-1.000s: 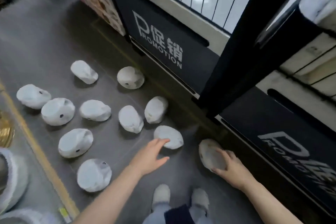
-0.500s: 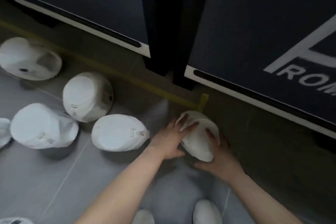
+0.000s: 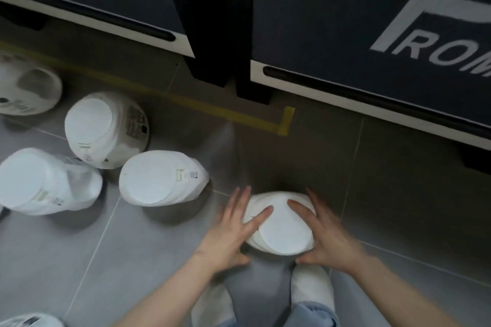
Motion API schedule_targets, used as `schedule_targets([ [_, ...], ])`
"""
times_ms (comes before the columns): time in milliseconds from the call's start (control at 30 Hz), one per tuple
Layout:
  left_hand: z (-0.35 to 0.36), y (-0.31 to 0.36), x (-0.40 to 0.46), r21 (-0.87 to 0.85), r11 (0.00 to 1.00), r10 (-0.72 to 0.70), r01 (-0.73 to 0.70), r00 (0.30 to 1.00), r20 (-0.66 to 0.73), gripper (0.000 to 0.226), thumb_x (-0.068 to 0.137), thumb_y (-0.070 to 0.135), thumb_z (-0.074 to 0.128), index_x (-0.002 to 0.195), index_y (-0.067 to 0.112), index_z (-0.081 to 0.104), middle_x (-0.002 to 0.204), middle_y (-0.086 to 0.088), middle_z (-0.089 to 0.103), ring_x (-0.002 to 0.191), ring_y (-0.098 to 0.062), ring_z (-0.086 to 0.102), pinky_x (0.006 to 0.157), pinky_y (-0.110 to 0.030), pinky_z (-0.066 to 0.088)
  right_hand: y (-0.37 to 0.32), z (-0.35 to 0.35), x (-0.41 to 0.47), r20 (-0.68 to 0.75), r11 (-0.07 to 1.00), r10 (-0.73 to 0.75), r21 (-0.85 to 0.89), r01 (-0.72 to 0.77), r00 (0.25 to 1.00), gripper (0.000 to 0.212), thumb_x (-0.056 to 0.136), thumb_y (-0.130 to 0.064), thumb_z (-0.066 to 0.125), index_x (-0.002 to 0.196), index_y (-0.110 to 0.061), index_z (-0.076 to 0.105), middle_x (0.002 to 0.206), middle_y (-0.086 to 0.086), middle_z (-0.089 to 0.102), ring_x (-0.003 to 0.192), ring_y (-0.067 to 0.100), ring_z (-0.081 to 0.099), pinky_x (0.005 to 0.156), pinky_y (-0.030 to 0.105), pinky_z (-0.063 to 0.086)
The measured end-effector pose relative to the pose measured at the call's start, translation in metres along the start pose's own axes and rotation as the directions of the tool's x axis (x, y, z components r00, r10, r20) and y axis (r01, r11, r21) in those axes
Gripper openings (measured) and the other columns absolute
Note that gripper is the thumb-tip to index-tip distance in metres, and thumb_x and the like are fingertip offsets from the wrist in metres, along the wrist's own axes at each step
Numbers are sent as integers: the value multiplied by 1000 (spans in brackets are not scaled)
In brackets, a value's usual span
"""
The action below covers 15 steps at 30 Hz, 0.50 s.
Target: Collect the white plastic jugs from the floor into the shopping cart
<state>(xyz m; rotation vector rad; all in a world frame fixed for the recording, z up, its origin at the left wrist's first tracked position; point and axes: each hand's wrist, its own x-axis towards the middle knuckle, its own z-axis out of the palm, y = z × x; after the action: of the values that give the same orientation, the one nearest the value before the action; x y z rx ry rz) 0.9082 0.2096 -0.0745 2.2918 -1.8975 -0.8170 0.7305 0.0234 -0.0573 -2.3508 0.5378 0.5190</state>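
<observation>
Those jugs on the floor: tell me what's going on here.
A person is crouched over one white jug, with the left hand and right hand pressed against its two sides, fingers spread, apparently about to lift it. It sits just ahead of their white shoes, near the dark promotion stand. At least four more jugs lie to the left on the grey tiles. No cart is in view.

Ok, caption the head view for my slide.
Both hands, left hand and right hand, clasp a white jug on the floor.
</observation>
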Motion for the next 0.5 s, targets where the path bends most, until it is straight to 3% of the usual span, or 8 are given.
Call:
schedule_targets([
  [33,7,-1,6,-79,997,2,2,999,43,131,64,42,81,135,53,-29,153,-7,-27,144,-40,-9,111,-53,25,-1,5,2,-13,1000,7,2,-7,1000,104,52,-74,55,132,-61,-11,156,11,-2,143,33,9,112,52,26],
  [67,13,-1,11,-151,988,26,-28,1000,-9,127,66,41,80,138,53,-24,154,-7,-19,143,-44,3,110,-54,29,0,11,3,-49,1000,-4,8,4,999,106,53,-72,58,137,-56,-4,153,17,11,137,41,23,107,55,34],
  [133,23,-1,17,-234,969,58,-83,992,-113,110,66,45,78,146,41,3,147,-14,11,131,-48,33,99,-57,44,-1,18,4,-148,1000,-31,-3,31,989,107,54,-65,69,143,-41,14,140,24,33,121,48,44,94,56,43],
  [167,26,-3,17,-252,963,60,-96,987,-146,101,69,48,75,146,37,12,143,-16,19,127,-47,39,95,-54,46,-1,20,3,-191,999,-39,-13,38,981,108,53,-59,75,143,-36,20,136,26,38,115,49,49,90,54,45],
  [233,22,-1,15,-249,960,77,-124,978,-191,90,73,52,68,145,32,18,140,-16,24,124,-43,43,97,-49,47,-4,17,-4,-223,998,-49,28,57,974,109,51,-51,81,141,-35,23,134,27,40,111,49,51,91,52,44],
  [300,2,6,9,-235,962,95,-139,977,-189,89,73,56,65,145,30,19,139,-15,24,122,-41,44,98,-45,47,-14,6,-16,-226,995,-50,70,67,973,103,54,-54,75,140,-37,21,136,25,37,114,47,48,95,47,41],
  [500,-111,43,-30,-193,966,158,-173,983,-95,103,61,48,77,145,32,17,139,-15,23,122,-42,44,100,-43,46,-81,-72,-80,-212,990,18,139,12,977,99,54,-57,69,136,-41,16,137,18,33,119,41,43,99,34,32],
])
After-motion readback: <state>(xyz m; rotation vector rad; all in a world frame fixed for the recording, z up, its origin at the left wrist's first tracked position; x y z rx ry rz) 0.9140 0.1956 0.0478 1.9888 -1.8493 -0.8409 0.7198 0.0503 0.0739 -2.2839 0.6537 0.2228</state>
